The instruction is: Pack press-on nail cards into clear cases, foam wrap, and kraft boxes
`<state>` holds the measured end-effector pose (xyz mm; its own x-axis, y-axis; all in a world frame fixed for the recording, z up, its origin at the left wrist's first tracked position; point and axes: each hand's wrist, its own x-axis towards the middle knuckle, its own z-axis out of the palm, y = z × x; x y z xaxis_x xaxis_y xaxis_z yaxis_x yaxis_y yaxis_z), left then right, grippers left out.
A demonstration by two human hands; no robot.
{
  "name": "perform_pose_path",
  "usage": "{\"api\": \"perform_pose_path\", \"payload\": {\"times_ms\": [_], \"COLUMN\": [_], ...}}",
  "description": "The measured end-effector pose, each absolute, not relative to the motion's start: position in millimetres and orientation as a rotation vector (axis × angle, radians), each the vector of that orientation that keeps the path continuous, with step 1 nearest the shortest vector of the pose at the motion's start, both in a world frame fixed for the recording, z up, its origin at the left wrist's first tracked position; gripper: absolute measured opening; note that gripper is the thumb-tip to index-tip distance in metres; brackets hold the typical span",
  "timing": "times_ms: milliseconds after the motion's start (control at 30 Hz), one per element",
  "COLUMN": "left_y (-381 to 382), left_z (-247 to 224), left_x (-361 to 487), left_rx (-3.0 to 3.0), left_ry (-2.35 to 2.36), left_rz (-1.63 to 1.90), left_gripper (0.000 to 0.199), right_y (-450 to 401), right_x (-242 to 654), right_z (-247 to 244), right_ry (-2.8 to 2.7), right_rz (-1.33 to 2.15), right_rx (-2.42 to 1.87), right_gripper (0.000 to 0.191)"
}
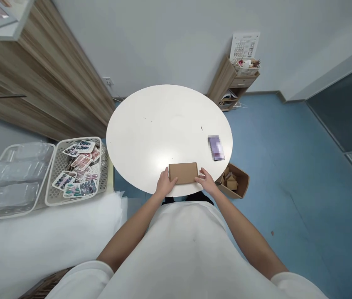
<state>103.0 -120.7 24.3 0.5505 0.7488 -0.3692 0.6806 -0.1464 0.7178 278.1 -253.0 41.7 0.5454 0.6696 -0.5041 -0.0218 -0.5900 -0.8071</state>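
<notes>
A closed, flat brown cardboard box (183,173) lies at the near edge of the round white table (163,124). My left hand (165,182) grips its left end, thumb on the top face and fingers along the side. At the right end, my right hand (206,181) holds the box near its lower right corner, with the thumb at the front and the fingers beside the edge. A blurred purple item (216,148) lies on the table, up and to the right of the box.
On the left, a white basket (104,166) holds cards of press-on nails, beside a basket of clear plastic packs (16,178). An open carton (242,182) with small brown boxes stands right of the table. A wooden cabinet (222,79) stands behind.
</notes>
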Motion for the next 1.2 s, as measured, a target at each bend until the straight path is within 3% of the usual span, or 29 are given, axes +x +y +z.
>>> {"api": "perform_pose_path", "payload": {"times_ms": [133,267,400,700,967,1200], "left_y": [-119.4,-126.6,-144.4,-231.0,-311.8,-337.6], "left_z": [22.4,22.8,30.2,40.6,3.5,10.9], "left_x": [103.7,108.5,135.9,293.6,451.2,510.9], "left_rx": [1.901,1.84,1.727,1.644,1.558,1.671], "left_ry": [1.119,1.176,1.254,0.886,0.634,0.491], "left_rz": [0.1,0.133,0.101,-0.08,-0.366,-0.547], "left_gripper": [0.051,0.05,0.053,0.064,0.05,0.076], "right_y": [-244.5,-247.3,-270.8,-400.4,-506.3,-546.8], "right_x": [276.3,280.1,302.0,407.4,498.5,526.8], "right_z": [37.6,27.2,23.9,21.5,7.8,-8.4], "right_ry": [-0.615,-0.63,-0.584,-0.2,0.136,0.286], "right_rz": [1.103,1.164,1.16,0.727,0.545,0.475], "right_rx": [-1.983,-1.967,-1.976,-2.08,-1.975,-2.019], "right_gripper": [0.075,0.078,0.068,0.069,0.073,0.088]}}
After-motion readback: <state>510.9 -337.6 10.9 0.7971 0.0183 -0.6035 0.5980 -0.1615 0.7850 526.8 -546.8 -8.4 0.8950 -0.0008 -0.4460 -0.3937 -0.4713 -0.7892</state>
